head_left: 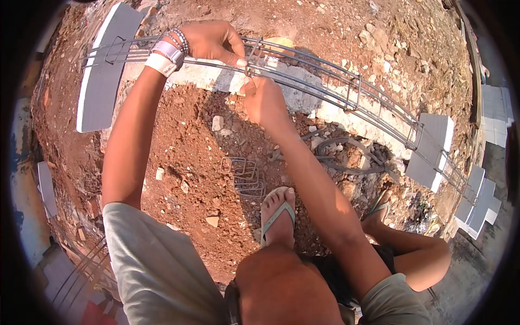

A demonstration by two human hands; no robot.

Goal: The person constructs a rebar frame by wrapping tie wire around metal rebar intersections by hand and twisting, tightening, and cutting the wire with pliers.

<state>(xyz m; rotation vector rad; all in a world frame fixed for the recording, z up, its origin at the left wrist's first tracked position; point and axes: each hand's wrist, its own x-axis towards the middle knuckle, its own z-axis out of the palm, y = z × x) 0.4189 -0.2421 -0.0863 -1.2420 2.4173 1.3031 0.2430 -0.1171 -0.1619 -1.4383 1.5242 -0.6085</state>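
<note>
A long cage of thin steel bars (319, 93) with square stirrups runs across the upper view, resting on a grey block (103, 81) at the left and another grey block (428, 149) at the right. My left hand (214, 44), with a watch and beads at the wrist, reaches over the bars, its thumb and finger pinched at a stirrup. Just below, my right hand (264, 100) is closed at the same joint, fingertips almost touching the left thumb. Whatever small piece the fingertips hold is too small to make out.
Loose square stirrups (244, 176) lie on the reddish soil near my sandalled foot (278, 214). A coil of wire (349, 154) lies right of them. More grey blocks (476, 203) stand at the far right. Stones are scattered about.
</note>
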